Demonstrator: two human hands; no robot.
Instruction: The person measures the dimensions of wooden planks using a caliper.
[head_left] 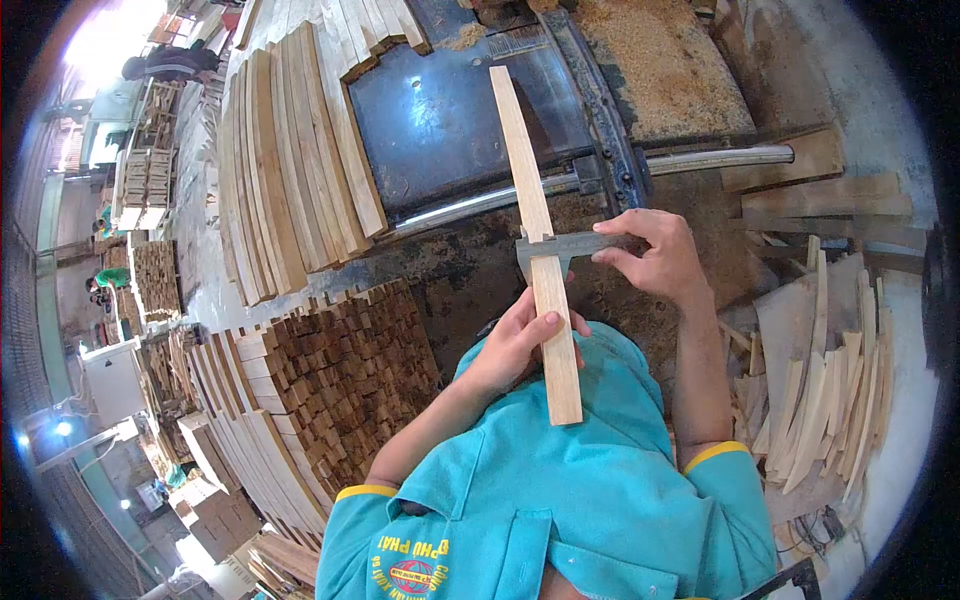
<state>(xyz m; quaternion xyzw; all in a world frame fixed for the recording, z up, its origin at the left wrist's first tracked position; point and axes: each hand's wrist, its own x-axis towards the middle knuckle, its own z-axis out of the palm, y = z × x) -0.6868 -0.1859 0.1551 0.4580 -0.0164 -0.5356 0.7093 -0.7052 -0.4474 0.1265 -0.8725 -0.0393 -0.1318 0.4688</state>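
Left hand [520,340] of mine is wrapped round the lower part of a thin wooden slat [540,250], thumb lying across its face and fingers curled behind, so that hand is closed firmly on the wood. Right hand [655,255] pinches the beam of a metal caliper [560,245] between thumb and fingertips, closed on it, with the caliper's jaws set against the two edges of the slat about midway up its length.

To my judgement the slat is light and stiff: narrow, flat, pale sawn wood that stays straight though I hold it only near one end. Its faces look dry and a bit rough, so it should not slip, but the edges may carry splinters, and being thin it could snap if bent across the flat. Best hold is where I have it, on the lower third, pinching the broad faces and leaving the edges free for the caliper.

Its long axis runs nearly straight away from me, the near end just above my chest and teal shirt [560,500], the far end pointing forward and leaning slightly left, over the dark machine table [440,120] and the steel rail [700,160]. Stacks of similar slats [290,170] stand to my left, loose offcuts [830,390] lie to my right
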